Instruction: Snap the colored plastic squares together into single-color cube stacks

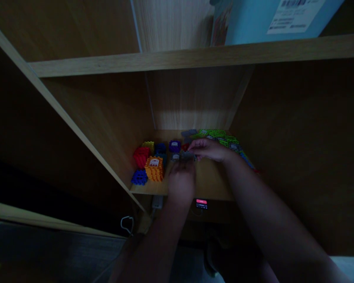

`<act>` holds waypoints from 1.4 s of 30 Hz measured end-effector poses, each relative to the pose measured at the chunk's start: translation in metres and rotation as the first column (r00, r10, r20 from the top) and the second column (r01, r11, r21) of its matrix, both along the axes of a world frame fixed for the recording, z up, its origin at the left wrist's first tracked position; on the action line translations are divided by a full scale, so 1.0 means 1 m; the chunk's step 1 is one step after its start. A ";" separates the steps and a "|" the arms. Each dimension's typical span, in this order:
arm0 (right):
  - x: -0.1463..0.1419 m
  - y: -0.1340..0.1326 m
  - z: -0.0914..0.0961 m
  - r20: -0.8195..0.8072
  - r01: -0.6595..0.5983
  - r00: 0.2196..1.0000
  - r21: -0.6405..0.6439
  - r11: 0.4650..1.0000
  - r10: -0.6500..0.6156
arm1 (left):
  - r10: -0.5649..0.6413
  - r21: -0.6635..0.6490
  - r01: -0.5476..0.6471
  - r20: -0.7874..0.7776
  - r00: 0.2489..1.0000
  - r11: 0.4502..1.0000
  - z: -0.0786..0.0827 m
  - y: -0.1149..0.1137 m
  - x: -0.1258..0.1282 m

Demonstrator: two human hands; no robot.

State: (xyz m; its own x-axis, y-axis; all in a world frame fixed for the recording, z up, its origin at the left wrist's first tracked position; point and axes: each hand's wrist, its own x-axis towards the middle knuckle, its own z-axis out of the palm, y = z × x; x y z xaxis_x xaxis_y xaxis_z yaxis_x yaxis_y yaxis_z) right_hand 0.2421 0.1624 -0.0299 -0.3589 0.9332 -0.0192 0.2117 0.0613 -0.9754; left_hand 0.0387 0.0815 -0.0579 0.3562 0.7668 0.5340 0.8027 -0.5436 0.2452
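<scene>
Both my hands are over the middle of a wooden shelf, among interlocking plastic building tiles. My right hand (209, 149) reaches in from the right, thumb and fingertips pinched together by the grey tiles (187, 155); what lies in the pinch is too small and dark to make out. My left hand (182, 181) is just in front of the same grey tiles, its fingers dark and blurred. Just behind them are a purple tile stack (174, 146) and a red piece (184, 147). To the left stand an orange stack (154, 168) and a red stack (142, 157).
Blue tiles (139, 177) and a yellow stack (148, 146) sit along the left. Green tiles (214, 133) line the back right. An upper shelf edge (177, 62) carries a light-blue box (253, 23). Below are a lit phone (201, 203) and a white adapter (157, 201).
</scene>
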 end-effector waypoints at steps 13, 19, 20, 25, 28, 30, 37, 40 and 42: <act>-0.002 0.005 -0.009 -0.064 -0.013 0.998 -0.044 0.999 0.010 | 0.103 -0.088 -0.086 0.203 0.974 0.992 -0.002 0.004 0.004; -0.003 0.006 -0.009 -0.015 -0.024 1.000 -0.029 0.999 0.023 | 0.136 -0.192 -0.097 0.203 0.970 0.977 0.002 0.008 0.004; -0.004 0.006 -0.008 -0.010 -0.026 1.000 -0.018 0.999 0.026 | 0.138 -0.195 -0.099 0.201 0.970 0.976 0.002 0.008 0.004; -0.010 0.008 -0.011 0.050 0.024 0.998 0.045 0.999 -0.026 | 0.157 -0.196 -0.118 0.199 0.967 0.973 0.002 0.006 0.004; -0.011 0.010 -0.014 0.098 0.050 0.994 0.071 0.996 -0.057 | 0.162 -0.199 -0.122 0.203 0.966 0.972 0.003 0.006 0.003; -0.010 0.010 -0.013 0.102 0.044 0.993 0.097 0.994 -0.054 | 0.166 -0.211 -0.119 0.218 0.962 0.970 0.004 0.008 0.002; -0.004 0.002 -0.001 0.148 -0.060 0.988 0.094 0.994 0.046 | 0.039 -0.246 0.066 0.398 0.916 0.967 0.004 0.020 -0.004; -0.003 0.001 -0.001 0.136 -0.042 0.990 0.092 0.995 0.029 | 0.011 -0.197 0.085 0.442 0.897 0.977 0.002 0.020 -0.004; -0.004 0.000 0.001 0.100 -0.064 0.994 0.154 0.986 0.049 | 0.010 -0.168 0.075 0.457 0.889 0.983 0.002 0.019 -0.003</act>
State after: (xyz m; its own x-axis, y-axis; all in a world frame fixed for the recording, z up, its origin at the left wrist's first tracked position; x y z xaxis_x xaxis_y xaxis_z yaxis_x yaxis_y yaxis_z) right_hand 0.2381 0.1620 -0.0291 -0.4148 0.9055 0.0891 0.2956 0.2267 -0.9280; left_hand 0.0357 0.1001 -0.0558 0.1333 0.8556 0.5002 0.5624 -0.4809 0.6727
